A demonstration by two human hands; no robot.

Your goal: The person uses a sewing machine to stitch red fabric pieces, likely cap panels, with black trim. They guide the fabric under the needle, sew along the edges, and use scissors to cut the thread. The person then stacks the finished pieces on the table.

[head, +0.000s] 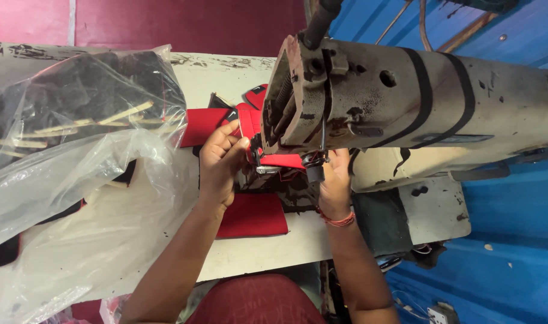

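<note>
The flat red fabric piece [278, 161] lies under the worn beige sewing machine head [406, 96], pinched by the left hand [221, 162] at nine o'clock. The right hand [336, 183] presses it flat at three o'clock, fingers uncurled. This looks like stitching in progress, which calls for steady feeding; a clear plastic bag [76, 180] lies far left.

A crumpled clear plastic bag [76, 174] with dark pieces and pale sticks [100, 120] covers the worn white counter [256, 255] at left; blue wall [508, 240] right.

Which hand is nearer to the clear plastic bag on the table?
Left. The left hand grips the red fabric just right of the clear plastic bag. The right hand lies further right, beneath the sewing machine head.
</note>
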